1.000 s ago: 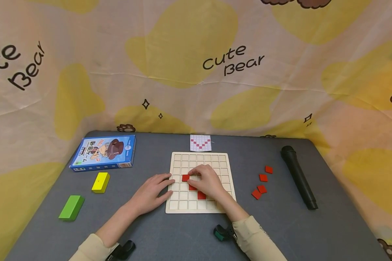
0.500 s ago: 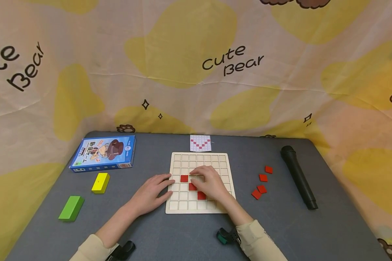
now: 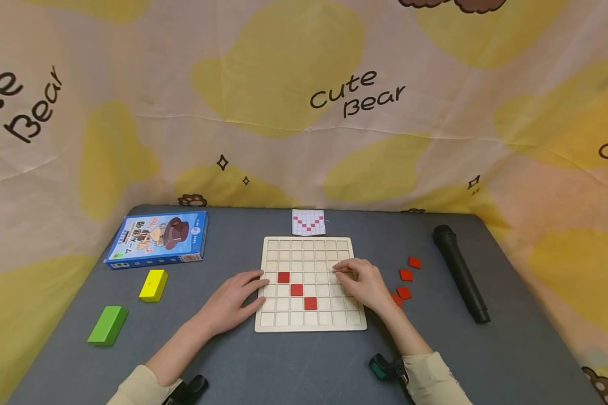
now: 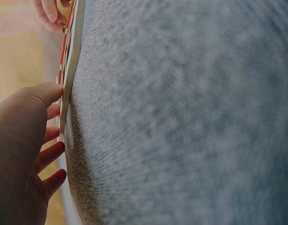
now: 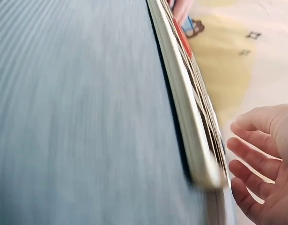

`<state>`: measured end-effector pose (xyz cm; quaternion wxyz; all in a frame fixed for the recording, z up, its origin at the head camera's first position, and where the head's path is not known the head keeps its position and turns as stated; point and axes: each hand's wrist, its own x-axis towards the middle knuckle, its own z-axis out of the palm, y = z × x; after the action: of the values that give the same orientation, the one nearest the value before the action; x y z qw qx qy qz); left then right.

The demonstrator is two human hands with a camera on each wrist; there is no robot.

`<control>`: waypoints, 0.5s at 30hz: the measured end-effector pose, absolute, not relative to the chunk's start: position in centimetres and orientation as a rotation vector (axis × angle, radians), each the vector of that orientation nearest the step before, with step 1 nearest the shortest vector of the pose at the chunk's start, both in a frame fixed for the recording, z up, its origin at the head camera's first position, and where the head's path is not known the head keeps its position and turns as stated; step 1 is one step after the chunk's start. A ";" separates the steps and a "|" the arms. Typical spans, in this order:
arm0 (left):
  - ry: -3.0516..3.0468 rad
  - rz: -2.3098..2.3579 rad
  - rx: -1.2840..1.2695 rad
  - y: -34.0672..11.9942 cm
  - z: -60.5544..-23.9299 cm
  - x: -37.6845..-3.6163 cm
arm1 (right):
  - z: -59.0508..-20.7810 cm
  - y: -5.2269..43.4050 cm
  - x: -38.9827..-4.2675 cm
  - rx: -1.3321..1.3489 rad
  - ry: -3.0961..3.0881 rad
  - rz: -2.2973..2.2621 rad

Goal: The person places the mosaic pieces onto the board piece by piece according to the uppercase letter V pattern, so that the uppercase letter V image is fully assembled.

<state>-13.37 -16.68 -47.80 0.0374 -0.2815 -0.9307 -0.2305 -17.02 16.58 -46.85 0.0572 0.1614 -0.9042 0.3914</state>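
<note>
the fingers (image 5: 251, 153) of the right hand (image 3: 363, 284) are loosely bent and grasp nothing, over the right side of the pale, square wooden grid board (image 3: 324, 289); the left hand (image 3: 235, 301), also released, touches its left edge. three flat, red square tiles (image 3: 296, 290) sit in its cells on a descending diagonal. four loose red tiles (image 3: 406, 275) lie on the grey surface (image 3: 268, 365) to the right. judging by the small white card (image 3: 308, 223) with its pink v, nearly half seems done, those four left.
</note>
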 end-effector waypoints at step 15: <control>-2.869 -0.693 -0.856 -16.7 -47.8 -13.3 | -46.7 25.8 -16.1 0.350 -2.765 0.906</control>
<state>-13.33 -16.69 -47.76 0.0341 -0.2783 -0.9331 -0.2253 -16.10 25.83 -46.66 0.1053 0.1189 -0.9382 0.3075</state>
